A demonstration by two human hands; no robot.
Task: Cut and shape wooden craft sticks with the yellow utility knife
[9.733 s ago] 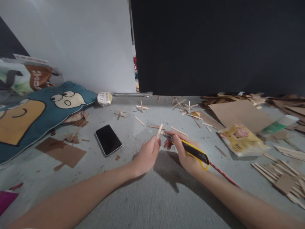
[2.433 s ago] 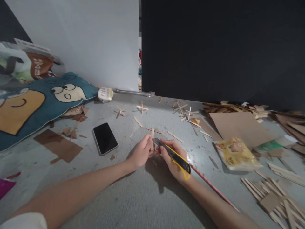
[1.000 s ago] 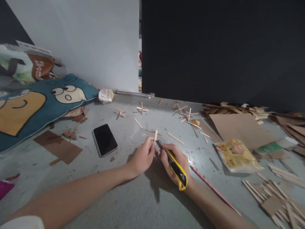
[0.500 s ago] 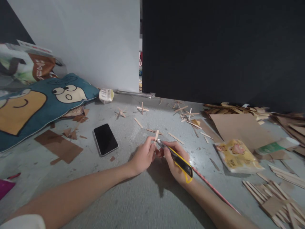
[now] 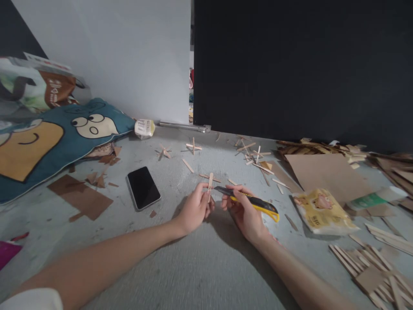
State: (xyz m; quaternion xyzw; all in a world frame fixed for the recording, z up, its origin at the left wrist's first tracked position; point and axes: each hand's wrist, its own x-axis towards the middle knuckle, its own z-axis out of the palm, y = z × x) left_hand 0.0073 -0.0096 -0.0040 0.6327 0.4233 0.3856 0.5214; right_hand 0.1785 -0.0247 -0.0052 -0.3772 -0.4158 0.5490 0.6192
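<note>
Between the thumb and fingers of my left hand (image 5: pixel 194 209) stands a wooden craft stick (image 5: pixel 211 181), nearly upright, its lower part partly covered by the fingertips. My right hand (image 5: pixel 247 212) is closed on a yellow and black utility knife (image 5: pixel 258 204). The knife lies almost level, its blade tip pointing left, close to the stick; whether it touches cannot be told. Just beyond my hands another craft stick (image 5: pixel 187 165) lies on the grey tabletop (image 5: pixel 180 275). A small cross of joined sticks (image 5: pixel 194 147) sits farther back.
Left of my hands lies a black phone (image 5: pixel 143 188), with brown cardboard (image 5: pixel 80 198) and a blue cushion (image 5: pixel 97 129) beyond. On the right are a yellow tissue pack (image 5: pixel 324 211), a pile of craft sticks (image 5: pixel 383 275) and cardboard sheets (image 5: pixel 322 170). A dark panel (image 5: pixel 303 73) rises behind.
My right hand has shifted slightly right, and the knife has swung from a steep slant to nearly level. The stick in my left hand is a little more upright.
</note>
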